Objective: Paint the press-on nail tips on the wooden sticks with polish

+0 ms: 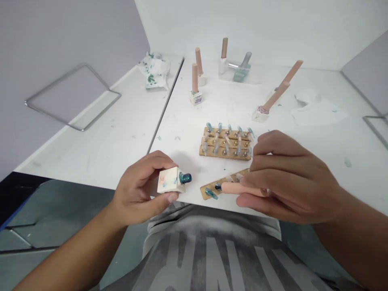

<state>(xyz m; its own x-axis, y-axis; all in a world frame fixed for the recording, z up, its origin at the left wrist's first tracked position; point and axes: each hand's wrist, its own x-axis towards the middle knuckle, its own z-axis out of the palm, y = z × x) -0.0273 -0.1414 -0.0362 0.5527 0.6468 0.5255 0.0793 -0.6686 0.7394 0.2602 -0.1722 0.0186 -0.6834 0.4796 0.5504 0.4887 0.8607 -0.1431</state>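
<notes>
My left hand (142, 190) is closed around a small white nail polish bottle (171, 181), held on its side with its open teal neck pointing right. My right hand (287, 178) pinches the bottle's peach brush cap (242, 188), whose tip points left toward a wooden strip of nail tips (212, 188) at the table's front edge. Part of that strip is hidden behind my right hand. Just beyond it lies a wooden board (226, 142) carrying several nail tips, some painted teal.
Several polish bottles with peach caps (195, 85) (273, 100) stand or lean further back on the white table (121, 133). A clear holder (238, 66), crumpled tissues (154, 69) (315, 108) and a metal frame (72, 97) sit around the edges.
</notes>
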